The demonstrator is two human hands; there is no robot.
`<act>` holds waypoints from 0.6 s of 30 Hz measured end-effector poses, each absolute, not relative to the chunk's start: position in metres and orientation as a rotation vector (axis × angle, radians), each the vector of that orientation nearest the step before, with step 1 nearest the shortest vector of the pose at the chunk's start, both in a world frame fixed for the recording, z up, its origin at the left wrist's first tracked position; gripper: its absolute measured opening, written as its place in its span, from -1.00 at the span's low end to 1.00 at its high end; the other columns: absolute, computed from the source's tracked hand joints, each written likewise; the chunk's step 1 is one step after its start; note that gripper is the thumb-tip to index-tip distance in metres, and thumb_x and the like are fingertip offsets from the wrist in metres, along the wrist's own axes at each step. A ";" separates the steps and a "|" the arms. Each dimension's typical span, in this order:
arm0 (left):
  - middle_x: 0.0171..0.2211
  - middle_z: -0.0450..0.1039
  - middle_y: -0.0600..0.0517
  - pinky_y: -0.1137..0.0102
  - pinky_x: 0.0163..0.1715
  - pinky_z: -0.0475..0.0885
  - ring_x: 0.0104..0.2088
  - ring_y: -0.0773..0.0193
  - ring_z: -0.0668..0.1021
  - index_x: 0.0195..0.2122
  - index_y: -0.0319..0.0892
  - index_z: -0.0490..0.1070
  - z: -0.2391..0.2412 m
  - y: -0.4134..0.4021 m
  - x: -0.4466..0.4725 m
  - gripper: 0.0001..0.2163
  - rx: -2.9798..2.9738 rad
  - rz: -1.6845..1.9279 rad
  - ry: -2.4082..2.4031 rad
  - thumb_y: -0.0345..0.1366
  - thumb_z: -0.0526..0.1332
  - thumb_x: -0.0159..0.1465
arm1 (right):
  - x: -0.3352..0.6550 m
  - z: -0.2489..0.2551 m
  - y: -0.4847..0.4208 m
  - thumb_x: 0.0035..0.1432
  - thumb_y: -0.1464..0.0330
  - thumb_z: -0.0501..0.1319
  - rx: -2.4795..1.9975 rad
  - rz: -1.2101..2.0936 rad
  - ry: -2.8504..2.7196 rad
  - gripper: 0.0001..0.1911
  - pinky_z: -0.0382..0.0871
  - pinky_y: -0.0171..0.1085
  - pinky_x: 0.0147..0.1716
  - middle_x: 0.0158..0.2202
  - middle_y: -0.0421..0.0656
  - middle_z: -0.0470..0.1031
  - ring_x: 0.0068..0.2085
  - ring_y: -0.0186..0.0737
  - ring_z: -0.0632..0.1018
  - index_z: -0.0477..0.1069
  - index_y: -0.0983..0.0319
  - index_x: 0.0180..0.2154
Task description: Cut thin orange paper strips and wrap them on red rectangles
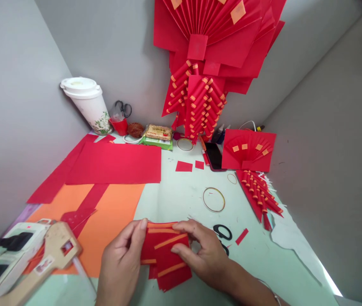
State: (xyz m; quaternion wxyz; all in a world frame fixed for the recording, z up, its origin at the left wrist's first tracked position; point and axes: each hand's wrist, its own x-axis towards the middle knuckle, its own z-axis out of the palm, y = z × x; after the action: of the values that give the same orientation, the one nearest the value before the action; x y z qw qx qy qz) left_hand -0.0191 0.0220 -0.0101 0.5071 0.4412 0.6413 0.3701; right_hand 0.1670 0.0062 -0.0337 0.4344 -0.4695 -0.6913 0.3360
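Low in the middle of the view, several red paper pieces with orange strips (pixel 172 255) are held between both hands. My left hand (pixel 121 259) grips them at the left edge, thumb on top. From the right, my right hand (pixel 204 253) pinches the upper piece, which lies tilted over the others. Black-handled scissors (pixel 223 232) lie just beyond my right hand, their blades hidden. A small red paper strip (pixel 242 236) rests to their right. To the left of my left hand are a tan glue gun (pixel 53 255) and an orange sheet (pixel 117 216).
Red sheets (pixel 117 163) cover the back left of the table. A white cup (pixel 86 104) leans in the corner. A phone (pixel 214 155), a tape roll (pixel 214 199) and red fan decorations (pixel 249 148) stand or lie to the right. A power strip (pixel 24 233) sits at left.
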 end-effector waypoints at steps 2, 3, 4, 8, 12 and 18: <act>-0.55 0.41 0.14 0.52 -0.48 0.36 -0.47 0.28 0.43 -0.45 -0.07 0.36 -0.010 0.021 -0.020 -0.63 1.108 0.937 1.637 0.12 0.12 0.27 | 0.168 -0.032 0.006 0.15 0.42 0.29 -1.154 0.864 -1.746 -0.69 0.47 -0.34 -0.21 -0.24 -0.19 0.58 -0.24 -0.27 0.59 0.46 0.08 -0.04; -0.55 0.40 0.14 0.52 -0.48 0.36 -0.48 0.28 0.43 -0.44 -0.07 0.36 -0.010 0.021 -0.022 -0.64 1.127 0.958 1.680 0.11 0.10 0.28 | 0.169 -0.031 0.006 0.16 0.42 0.29 -1.122 0.867 -1.765 -0.71 0.47 -0.35 -0.21 -0.25 -0.19 0.58 -0.25 -0.27 0.59 0.47 0.09 -0.06; -0.55 0.40 0.15 0.52 -0.49 0.36 -0.48 0.29 0.43 -0.44 -0.07 0.36 -0.011 0.022 -0.023 -0.64 1.140 0.976 1.711 0.10 0.10 0.29 | 0.170 -0.029 0.006 0.16 0.42 0.28 -1.084 0.860 -1.779 -0.72 0.47 -0.35 -0.22 -0.25 -0.18 0.57 -0.26 -0.28 0.58 0.48 0.10 -0.07; -0.52 0.42 0.17 0.51 -0.47 0.40 -0.48 0.30 0.44 -0.40 -0.07 0.40 -0.014 0.027 -0.027 -0.62 1.145 1.019 1.731 0.13 0.09 0.29 | 0.173 -0.021 0.007 0.14 0.49 0.26 -0.976 0.813 -1.786 -0.72 0.48 -0.33 -0.24 -0.27 -0.14 0.57 -0.27 -0.27 0.58 0.50 0.15 -0.10; -0.45 0.52 0.15 0.49 -0.40 0.46 -0.43 0.28 0.52 -0.30 -0.07 0.48 -0.014 0.026 -0.029 -0.63 1.228 1.025 1.788 0.10 0.07 0.32 | 0.176 -0.012 0.008 0.10 0.57 0.22 -0.883 0.719 -1.788 -0.74 0.46 -0.34 -0.37 -0.35 -0.15 0.54 -0.36 -0.29 0.54 0.47 0.17 -0.18; -0.25 0.63 0.17 0.49 -0.14 0.52 -0.24 0.33 0.64 -0.23 0.00 0.48 -0.012 0.007 -0.031 -0.79 1.793 1.411 1.445 -0.23 0.05 0.42 | 0.182 -0.010 0.008 0.09 0.64 0.17 -0.786 0.478 -1.830 -0.65 0.47 -0.25 -0.36 -0.35 -0.16 0.52 -0.35 -0.25 0.53 0.42 0.15 -0.14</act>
State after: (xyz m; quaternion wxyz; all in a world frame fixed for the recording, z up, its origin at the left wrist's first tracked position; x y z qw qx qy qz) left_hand -0.0310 0.0066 -0.0123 0.2188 0.6478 0.5223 0.5097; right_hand 0.1823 0.0083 -0.0103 0.5199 -0.3278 -0.7632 0.1995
